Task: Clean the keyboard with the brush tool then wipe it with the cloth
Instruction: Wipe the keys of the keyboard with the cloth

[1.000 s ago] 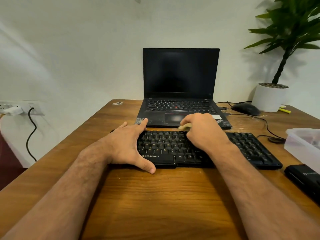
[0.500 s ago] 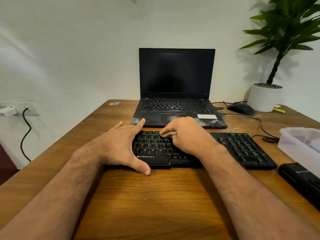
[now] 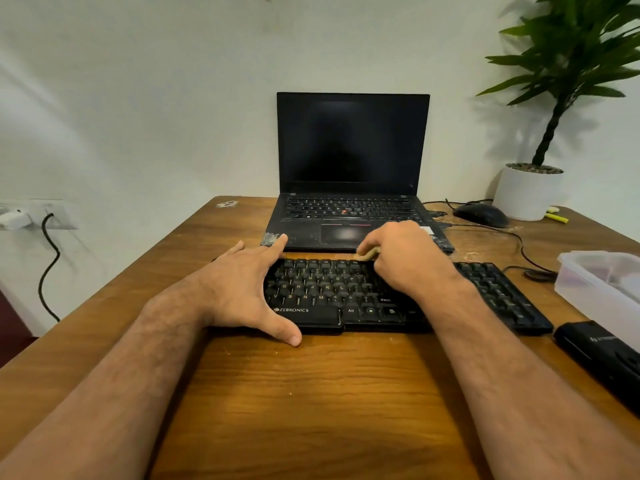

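A black Zebronics keyboard point(image 3: 322, 292) lies across the wooden desk point(image 3: 311, 393) in front of me. My left hand point(image 3: 242, 289) rests spread over its left end, thumb at the front edge and index finger at the back edge. My right hand point(image 3: 405, 261) is curled over the upper middle keys and grips a small pale brush tool point(image 3: 367, 253), of which only a tan tip shows by the top row. No cloth is in view.
An open black laptop point(image 3: 351, 174) stands just behind the keyboard. A black mouse point(image 3: 481, 214) and a potted plant point(image 3: 530, 192) sit at the back right. A clear plastic box point(image 3: 595, 282) and a black case point(image 3: 602, 358) lie at the right edge.
My right hand with the brush swept left along the top rows, then back to the right near the upper middle keys. The left hand stayed on the keyboard's left end.
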Tool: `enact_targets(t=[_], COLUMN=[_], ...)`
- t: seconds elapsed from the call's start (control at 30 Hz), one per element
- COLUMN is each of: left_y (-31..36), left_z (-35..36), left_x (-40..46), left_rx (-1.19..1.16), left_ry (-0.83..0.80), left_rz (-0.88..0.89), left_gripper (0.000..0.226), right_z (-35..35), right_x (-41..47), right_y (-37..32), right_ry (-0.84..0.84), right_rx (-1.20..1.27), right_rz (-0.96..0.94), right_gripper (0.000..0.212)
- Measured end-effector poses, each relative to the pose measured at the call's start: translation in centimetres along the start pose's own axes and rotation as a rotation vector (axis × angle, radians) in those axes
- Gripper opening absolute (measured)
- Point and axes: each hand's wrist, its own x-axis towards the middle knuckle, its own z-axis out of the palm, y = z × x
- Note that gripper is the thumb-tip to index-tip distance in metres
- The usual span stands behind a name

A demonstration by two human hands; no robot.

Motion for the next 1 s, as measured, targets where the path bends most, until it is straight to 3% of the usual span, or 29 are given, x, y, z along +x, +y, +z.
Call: enact_targets(t=[0.07,0.17,0.37,0.47,0.67,0.83,1.0], left_y=[-0.1,-0.2,-0.3,-0.7,-0.5,-0.5,-0.3], left_z=[0.0,0.0,0.2,0.5,0.3,0.0,-0.3], left_x=[0.0,0.1,0.2,0.3,0.3,0.2,-0.2], left_rx=[0.0,0.006,0.013,0.0,0.021,0.024,-0.032], left_ry=[0.003,0.01,0.018,0.021,-0.001,-0.009,-0.011], left_rz=[-0.002,-0.002,0.014,0.022,0.003,0.026,0.041], left_gripper=[0.17,0.17,0.167,0.165,0.167,0.166,0.168], right_z=[0.0,0.6,2.1,2.1,0.1,1.1,1.2], right_x=[-0.1,-0.6,-1.3,-0.8,-1.5,-2.1,-2.5], right_y=[0.2,-1.1,-5.4,-4.9,-4.0,-5.5,-6.4], right_ry=[0.047,-0.027,-0.05,-0.028,-0.211,-0.158,-0.296], right_rx=[-0.019,-0.004,0.114,0.034,0.106,0.222,0.221], right_rz=[0.043,0.019,-0.249,-0.208,-0.223,-0.28,-0.411], right_gripper=[0.037,0.032,0.045,0.047,0.052,0.055,0.054])
